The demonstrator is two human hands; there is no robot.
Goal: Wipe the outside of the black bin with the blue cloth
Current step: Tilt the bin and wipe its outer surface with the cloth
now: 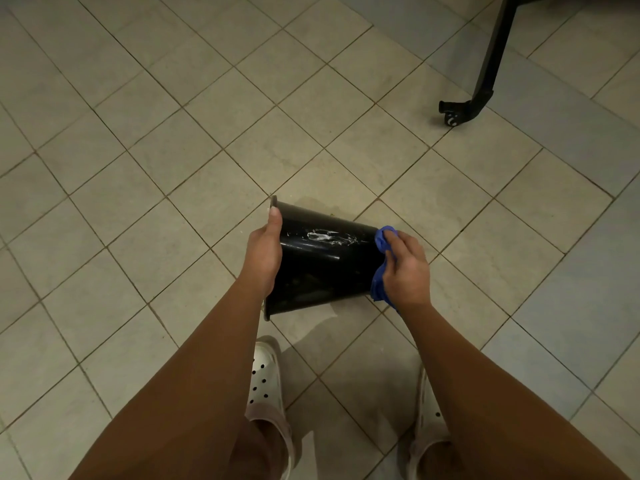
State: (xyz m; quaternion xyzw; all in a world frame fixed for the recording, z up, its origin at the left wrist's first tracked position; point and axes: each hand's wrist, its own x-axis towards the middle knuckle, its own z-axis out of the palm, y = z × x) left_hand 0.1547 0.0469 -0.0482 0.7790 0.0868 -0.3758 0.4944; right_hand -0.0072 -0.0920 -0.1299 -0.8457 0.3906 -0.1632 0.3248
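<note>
Left hand (265,252) fingers clamp the glossy black plastic bin (322,271) at its rim; right hand (407,271) fingers press the crumpled blue cloth (383,237) against its base. White smears (325,236) remain, so wiping looks unfinished.

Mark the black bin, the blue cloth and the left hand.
black bin (322,271), head view, glossy side wall.
blue cloth (381,240), head view, bunched upper fold.
left hand (265,252), head view, back of the hand.
</note>
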